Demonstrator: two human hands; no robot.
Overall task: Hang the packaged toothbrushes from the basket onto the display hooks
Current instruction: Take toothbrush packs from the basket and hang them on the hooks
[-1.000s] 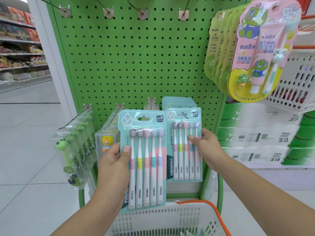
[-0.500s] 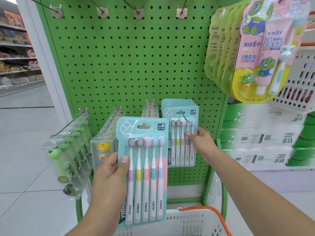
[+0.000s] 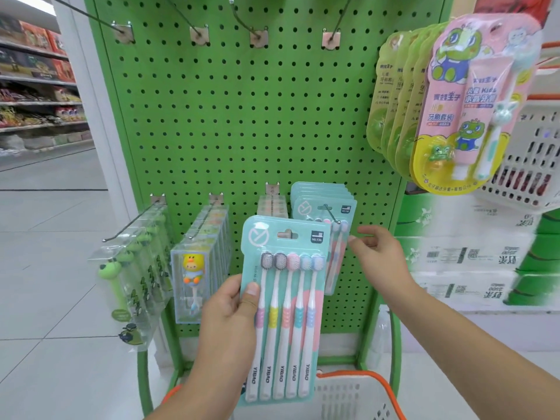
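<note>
My left hand [image 3: 230, 316] grips a teal pack of several toothbrushes [image 3: 283, 310] by its left edge, thumb on the front, held upright in front of the green pegboard [image 3: 242, 122]. Behind it, a stack of identical teal packs [image 3: 325, 204] hangs on a lower display hook [image 3: 331, 214]. Just right of that stack, my right hand [image 3: 378, 253] hovers with relaxed fingers, holding nothing. The white basket with an orange rim [image 3: 348, 392] sits low in front of me, partly hidden by the held pack.
Four bare hooks [image 3: 257, 34] jut from the pegboard's top row. Frog toothbrush packs [image 3: 133, 268] and duck toothbrush boxes [image 3: 197, 268] hang at lower left. Kids' toothpaste sets [image 3: 472, 101] hang at upper right, with white baskets [image 3: 530, 159] and stacked cartons behind.
My right hand has let go of the teal pack, which now hangs on the lower hook with the stack. My left hand has raised its pack slightly to the right.
</note>
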